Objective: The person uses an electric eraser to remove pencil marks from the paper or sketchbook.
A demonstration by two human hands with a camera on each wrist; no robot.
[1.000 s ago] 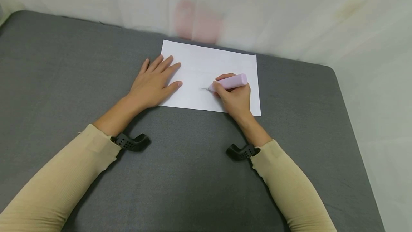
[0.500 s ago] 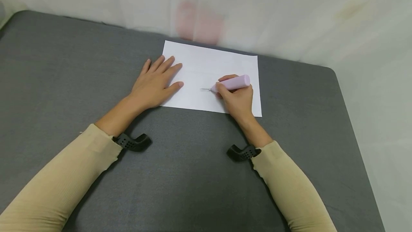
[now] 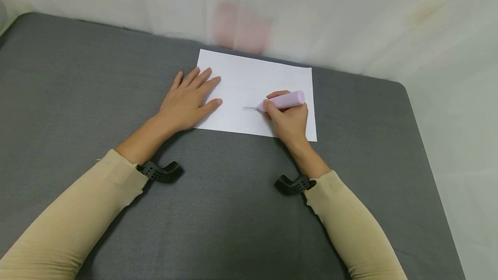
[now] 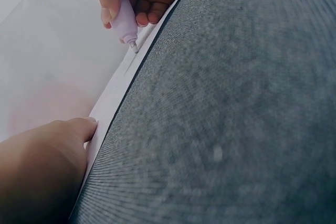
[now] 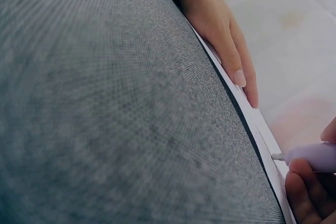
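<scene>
Head view: near the grey worktop's [image 3: 233,211] far edge, the left hand [image 3: 186,100] lies flat on the paper's [image 3: 253,77] left edge; the right hand [image 3: 289,120] grips a pink pen [image 3: 283,100], tip on the sheet. Left wrist view: the pen [image 4: 125,19] is cut off above, the paper [image 4: 113,95] edge-on. Right wrist view: the right hand [image 5: 307,192] is mostly out of frame.

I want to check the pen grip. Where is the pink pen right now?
In the head view the pink pen is gripped in the right hand, over the right half of the white paper.

A pale pink pen [image 3: 283,100], white paper [image 3: 253,81], grey tabletop [image 3: 78,77], beige sleeves [image 3: 78,215].
</scene>
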